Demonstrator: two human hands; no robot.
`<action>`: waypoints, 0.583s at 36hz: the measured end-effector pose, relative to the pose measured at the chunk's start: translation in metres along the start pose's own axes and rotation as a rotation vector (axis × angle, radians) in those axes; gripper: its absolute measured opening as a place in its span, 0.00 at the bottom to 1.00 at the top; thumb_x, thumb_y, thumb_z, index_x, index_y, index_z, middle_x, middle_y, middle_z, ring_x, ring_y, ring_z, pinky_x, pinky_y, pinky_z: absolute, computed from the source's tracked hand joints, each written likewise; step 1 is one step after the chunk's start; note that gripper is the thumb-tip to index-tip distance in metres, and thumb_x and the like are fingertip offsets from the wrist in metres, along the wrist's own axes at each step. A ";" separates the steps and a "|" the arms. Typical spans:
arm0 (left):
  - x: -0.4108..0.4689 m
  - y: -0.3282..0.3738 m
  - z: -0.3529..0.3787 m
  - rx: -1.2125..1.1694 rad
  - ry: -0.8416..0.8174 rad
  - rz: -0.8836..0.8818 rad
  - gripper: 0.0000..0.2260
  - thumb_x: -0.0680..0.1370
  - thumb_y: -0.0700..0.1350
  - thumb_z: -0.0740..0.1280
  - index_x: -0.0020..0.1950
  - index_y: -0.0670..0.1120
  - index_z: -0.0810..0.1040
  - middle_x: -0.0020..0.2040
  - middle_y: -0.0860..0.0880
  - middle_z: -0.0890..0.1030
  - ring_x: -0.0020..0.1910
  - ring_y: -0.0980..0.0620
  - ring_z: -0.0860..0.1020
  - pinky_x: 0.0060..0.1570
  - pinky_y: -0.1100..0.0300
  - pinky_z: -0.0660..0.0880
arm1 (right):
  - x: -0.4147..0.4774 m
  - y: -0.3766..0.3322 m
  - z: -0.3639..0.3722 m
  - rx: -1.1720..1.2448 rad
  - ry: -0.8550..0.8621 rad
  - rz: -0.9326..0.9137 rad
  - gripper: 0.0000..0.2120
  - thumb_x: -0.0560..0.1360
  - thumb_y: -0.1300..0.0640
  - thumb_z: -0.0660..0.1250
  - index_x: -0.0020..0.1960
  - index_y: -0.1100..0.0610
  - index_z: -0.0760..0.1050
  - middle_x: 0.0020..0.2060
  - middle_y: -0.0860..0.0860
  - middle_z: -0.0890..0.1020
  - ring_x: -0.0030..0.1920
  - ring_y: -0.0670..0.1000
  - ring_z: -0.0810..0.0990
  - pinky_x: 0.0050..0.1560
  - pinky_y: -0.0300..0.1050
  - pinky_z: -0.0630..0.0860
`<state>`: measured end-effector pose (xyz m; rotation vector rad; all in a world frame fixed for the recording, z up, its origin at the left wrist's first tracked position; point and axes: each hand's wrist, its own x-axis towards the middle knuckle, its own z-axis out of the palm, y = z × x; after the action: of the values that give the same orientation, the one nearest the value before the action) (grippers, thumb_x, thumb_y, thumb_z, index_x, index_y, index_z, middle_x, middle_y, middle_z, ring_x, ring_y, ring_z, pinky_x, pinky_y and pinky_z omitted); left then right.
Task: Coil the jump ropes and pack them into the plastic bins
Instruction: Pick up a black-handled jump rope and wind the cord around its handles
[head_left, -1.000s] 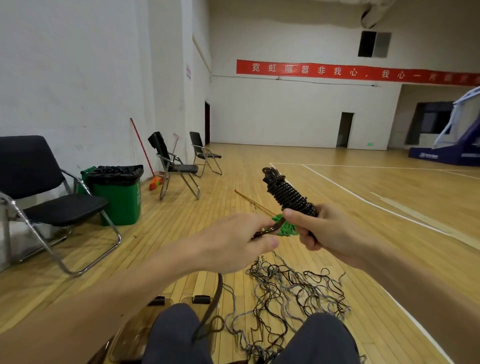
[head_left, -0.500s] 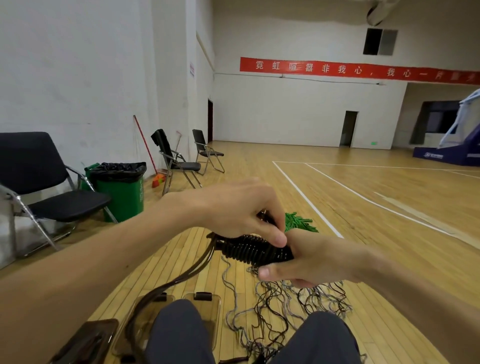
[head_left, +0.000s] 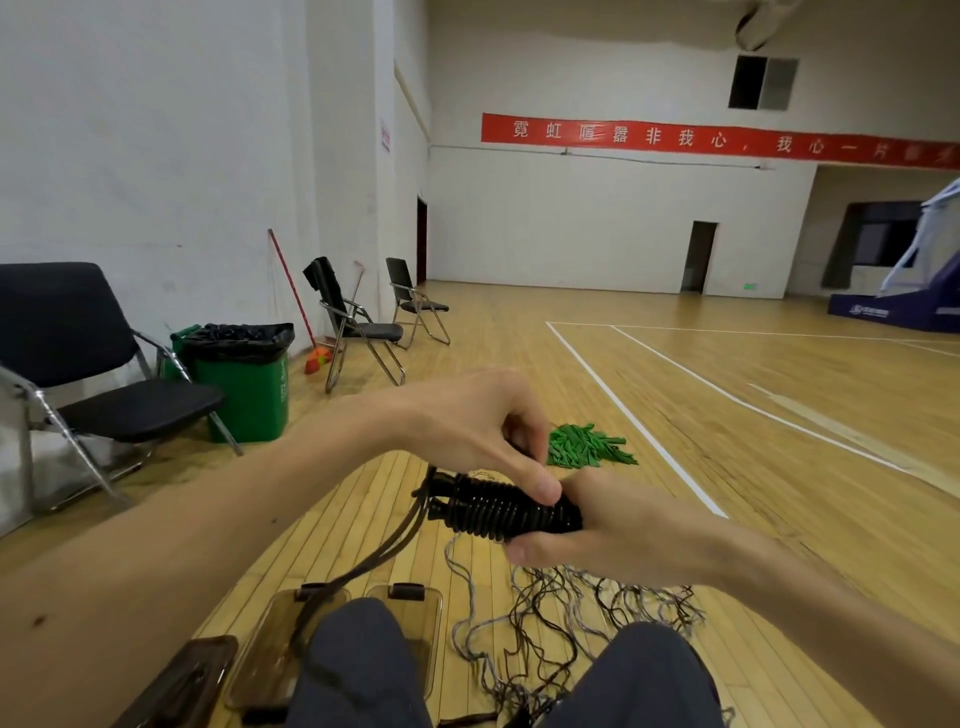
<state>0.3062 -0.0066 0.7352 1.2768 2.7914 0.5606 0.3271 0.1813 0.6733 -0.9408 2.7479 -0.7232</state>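
1. Our right hand (head_left: 613, 530) grips the coiled black jump rope (head_left: 498, 506); our left hand (head_left: 467, 421) pinches its wraps from above.
2. It lies level in mid-air; plastic bins (head_left: 423, 629) sit by our knees.

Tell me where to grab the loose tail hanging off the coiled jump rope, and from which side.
Pinch the loose tail just below where it leaves the left end of the coiled bundle, coming from the left. There it hangs free; the right hand wraps the bundle's right end, and lower down the tail lies over a plastic bin.
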 end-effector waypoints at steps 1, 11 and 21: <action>0.000 -0.001 0.000 -0.025 -0.005 -0.009 0.13 0.74 0.53 0.75 0.44 0.44 0.83 0.38 0.43 0.81 0.39 0.46 0.79 0.41 0.49 0.75 | 0.000 0.001 0.000 -0.001 -0.009 0.004 0.21 0.76 0.38 0.70 0.51 0.57 0.79 0.33 0.50 0.75 0.30 0.48 0.71 0.31 0.46 0.66; 0.002 -0.012 0.021 0.042 -0.201 -0.151 0.20 0.71 0.60 0.76 0.35 0.45 0.77 0.28 0.53 0.71 0.28 0.57 0.68 0.31 0.65 0.66 | -0.005 -0.001 0.002 -0.145 -0.218 0.095 0.23 0.75 0.38 0.70 0.50 0.59 0.79 0.33 0.49 0.73 0.31 0.48 0.69 0.32 0.45 0.64; -0.002 -0.023 0.022 -0.388 -0.115 -0.022 0.20 0.68 0.66 0.67 0.35 0.48 0.75 0.26 0.58 0.72 0.26 0.58 0.68 0.30 0.68 0.65 | -0.014 -0.001 -0.010 0.263 -0.181 -0.067 0.32 0.68 0.35 0.70 0.47 0.66 0.75 0.29 0.48 0.73 0.28 0.47 0.69 0.28 0.35 0.66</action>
<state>0.2947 -0.0152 0.7071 1.1526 2.4395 0.9373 0.3360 0.1929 0.6825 -0.9894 2.4042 -0.9333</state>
